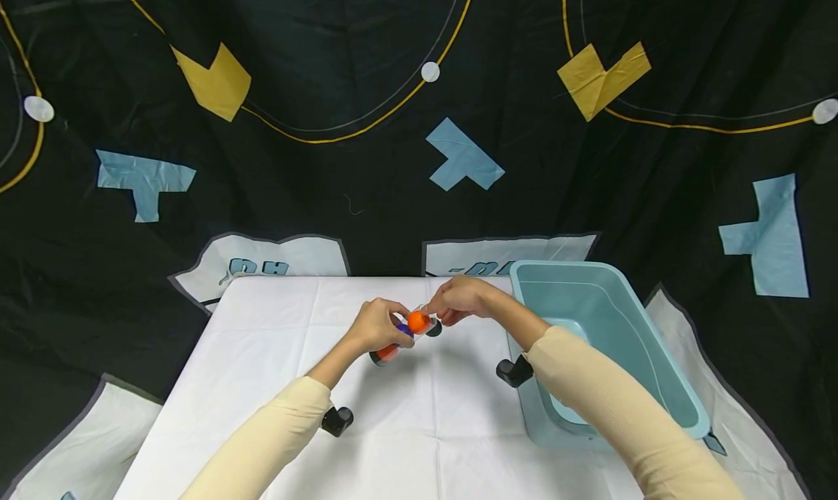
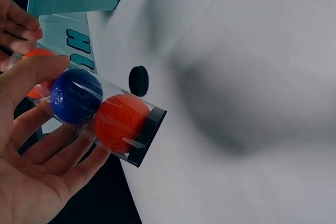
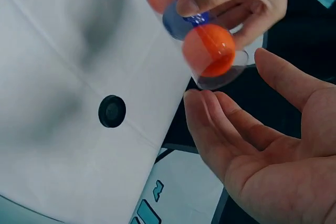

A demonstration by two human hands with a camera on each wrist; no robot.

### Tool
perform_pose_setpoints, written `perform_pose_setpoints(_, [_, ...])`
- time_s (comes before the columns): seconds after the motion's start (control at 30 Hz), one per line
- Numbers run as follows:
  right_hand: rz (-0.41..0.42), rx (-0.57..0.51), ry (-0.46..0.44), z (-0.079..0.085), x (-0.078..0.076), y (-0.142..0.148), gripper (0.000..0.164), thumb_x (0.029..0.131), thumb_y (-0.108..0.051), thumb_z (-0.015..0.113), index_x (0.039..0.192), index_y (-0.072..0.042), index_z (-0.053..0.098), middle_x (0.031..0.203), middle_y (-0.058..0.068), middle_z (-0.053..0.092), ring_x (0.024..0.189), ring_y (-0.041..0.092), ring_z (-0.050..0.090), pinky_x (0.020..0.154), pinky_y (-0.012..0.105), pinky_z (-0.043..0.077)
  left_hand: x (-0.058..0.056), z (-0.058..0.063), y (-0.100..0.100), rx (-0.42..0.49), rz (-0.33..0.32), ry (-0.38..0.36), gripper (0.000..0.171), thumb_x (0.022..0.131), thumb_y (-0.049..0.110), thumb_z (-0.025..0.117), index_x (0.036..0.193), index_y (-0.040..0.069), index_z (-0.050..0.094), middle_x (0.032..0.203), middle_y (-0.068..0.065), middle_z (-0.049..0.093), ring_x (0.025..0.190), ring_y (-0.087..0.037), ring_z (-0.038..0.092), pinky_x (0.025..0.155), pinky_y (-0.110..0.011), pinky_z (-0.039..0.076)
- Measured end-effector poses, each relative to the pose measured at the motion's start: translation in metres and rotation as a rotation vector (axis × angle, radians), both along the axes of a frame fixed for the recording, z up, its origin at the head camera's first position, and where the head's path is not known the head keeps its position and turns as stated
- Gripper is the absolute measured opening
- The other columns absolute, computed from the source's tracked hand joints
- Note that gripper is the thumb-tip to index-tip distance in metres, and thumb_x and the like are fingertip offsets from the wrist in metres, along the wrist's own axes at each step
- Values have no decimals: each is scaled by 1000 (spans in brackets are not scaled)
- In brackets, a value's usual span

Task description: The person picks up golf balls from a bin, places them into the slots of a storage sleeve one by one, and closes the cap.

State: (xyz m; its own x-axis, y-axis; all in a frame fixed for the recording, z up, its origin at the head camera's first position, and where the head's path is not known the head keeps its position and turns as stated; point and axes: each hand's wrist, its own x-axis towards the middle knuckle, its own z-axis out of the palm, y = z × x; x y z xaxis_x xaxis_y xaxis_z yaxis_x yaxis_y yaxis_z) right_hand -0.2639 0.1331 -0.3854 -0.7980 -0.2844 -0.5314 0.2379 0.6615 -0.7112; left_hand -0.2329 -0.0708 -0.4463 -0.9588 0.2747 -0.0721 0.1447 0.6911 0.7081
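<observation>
The left hand [image 1: 382,325] was holding a clear tube [image 3: 216,82] between its thumb and its fingers, in the air above the white worktop [image 1: 393,442]. Inside the tube three balls stood in one row: a red ball [image 2: 122,123] next to the black closed end [image 2: 149,139], a blue ball [image 2: 76,96] in the middle, partly covered by the left thumb in the right wrist view, and an orange ball [image 3: 209,50] near the other end, which was without cover. The right hand [image 1: 461,298] gripped nothing; its fingers were extended and its palm was spread, with the fingertips just beside the uncovered end, but I cannot tell if they touched the rim. So the two hands were near each other, and only the left one was clamped on the tube. The tube was slanting, with its black end towards the person and to the left in the head view. A round black cap [image 3: 112,111] was lying on the worktop, apart from the tube. To the right was a pale blue-green bin [image 1: 566,267], and behind the worktop hung a black cloth [image 1: 366,194] with yellow and light blue shapes.
</observation>
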Motion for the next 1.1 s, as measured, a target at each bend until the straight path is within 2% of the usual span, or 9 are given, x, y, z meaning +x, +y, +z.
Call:
perform_pose_setpoints(0.17, [-63, 5, 57, -10, -4, 2, 39, 90, -24, 76, 117, 2, 69, 110, 15, 68, 85, 25, 66, 89, 34, 59, 2, -7, -12, -9, 26, -3, 37, 66, 19, 94, 99, 13, 79, 86, -6, 77, 78, -18, 69, 68, -31, 58])
perform_pose_setpoints(0.33, [-178, 30, 219, -32, -6, 3, 42, 84, -18, 80, 121, 0, 69, 122, 15, 68, 85, 24, 66, 83, 33, 58, 5, -11, -25, -19, 50, 1, 35, 66, 17, 93, 97, 11, 78, 86, -7, 77, 77, -20, 69, 67, -33, 59])
perform_pose_setpoints(0.43, [-257, 88, 315, -49, -7, 2, 43, 81, -19, 81, 119, -3, 70, 122, 17, 70, 95, 29, 69, 85, 37, 57, 6, -12, -31, -17, 59, -8, 35, 67, 16, 93, 99, 11, 78, 87, -8, 77, 77, -21, 70, 68, -35, 60])
perform_pose_setpoints(0.53, [-323, 124, 370, -68, -7, -1, 44, 80, -21, 81, 119, -4, 70, 116, 18, 73, 113, 35, 62, 90, 43, 54, 7, -13, -35, -18, 61, -11, 36, 68, 16, 93, 100, 9, 77, 88, -8, 77, 77, -20, 70, 68, -35, 60])
perform_pose_setpoints(0.67, [-378, 138, 410, -92, -7, -6, 49, 80, -21, 81, 123, -1, 68, 109, 19, 74, 120, 39, 53, 93, 47, 50, 7, -14, -39, -13, 59, -19, 36, 69, 16, 92, 100, 9, 77, 88, -8, 77, 76, -20, 70, 68, -35, 61])
perform_pose_setpoints(0.87, [-422, 120, 432, -117, -7, -18, 53, 81, -22, 80, 126, 2, 65, 119, 23, 69, 120, 41, 52, 96, 50, 47, 8, -16, -45, -14, 93, -24, 36, 69, 17, 93, 100, 10, 77, 88, -7, 77, 76, -20, 70, 69, -36, 61])
perform_pose_setpoints(1.1, [-450, 123, 448, -140, -6, -29, 54, 82, -19, 79, 128, 3, 63, 122, 25, 69, 123, 42, 52, 100, 50, 47, 9, -16, -49, -10, 91, -26, 36, 69, 17, 93, 101, 9, 77, 88, -7, 77, 77, -20, 69, 69, -36, 60])
